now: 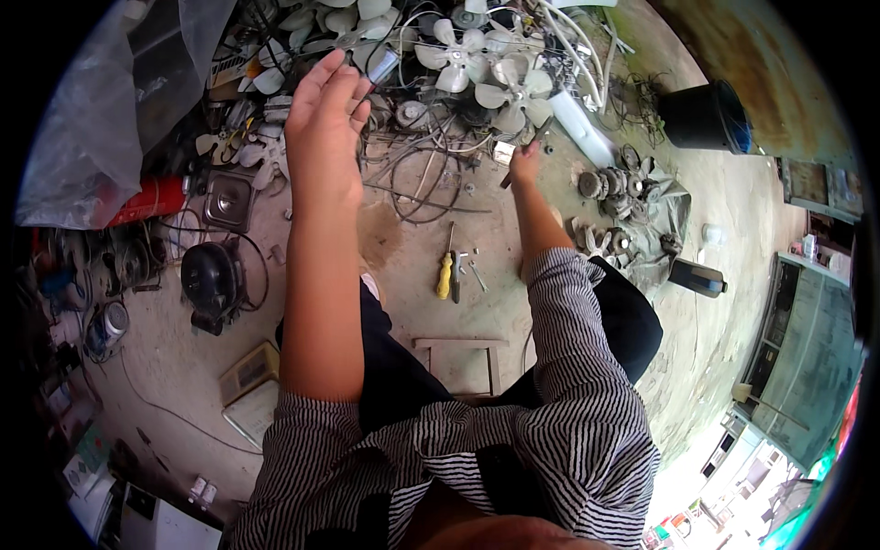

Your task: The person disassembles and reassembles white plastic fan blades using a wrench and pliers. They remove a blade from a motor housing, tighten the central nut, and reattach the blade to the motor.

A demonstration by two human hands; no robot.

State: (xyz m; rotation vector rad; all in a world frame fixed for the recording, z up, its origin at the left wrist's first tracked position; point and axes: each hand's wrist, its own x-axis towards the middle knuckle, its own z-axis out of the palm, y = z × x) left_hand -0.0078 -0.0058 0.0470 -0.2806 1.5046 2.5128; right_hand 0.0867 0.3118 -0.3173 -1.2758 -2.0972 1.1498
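The right hand [523, 165] is closed around a dark slim tool [506, 181], which shows on the near-left side of the fist; the exact kind of tool is too small to make out. Just left of this fist is a small white box [503, 153]. The left hand [328, 105] is raised farther off and to the left, its fingers bent and close together. A pale blue-white piece [383, 67] is just right of its fingertips, but I cannot tell whether the hand grips it, or anything else.

Between the hands and a little nearer, dark cables [431, 174] loop across the floor [495, 238]. Beyond them, at the far side, pale fan blades [454, 57] lie heaped among wires and metal parts. To the right of the heap a long white panel [584, 130] slants toward a cluster of small motors [612, 183], and farther right stands a black bucket [704, 117].

Nearer, between the forearms, a yellow-handled screwdriver [445, 275] lies pointing away from the person, with a black-handled tool [456, 278] just beside it on the right and a small bolt [478, 277] right of that. Closer still, between the knees, is a low metal frame [461, 344].

On the left, a black compressor [209, 282] sits on the floor, with a square metal tray [228, 199] beyond it. A red cylinder [151, 202] lies left of the tray, partly under a clear plastic sheet [101, 137].
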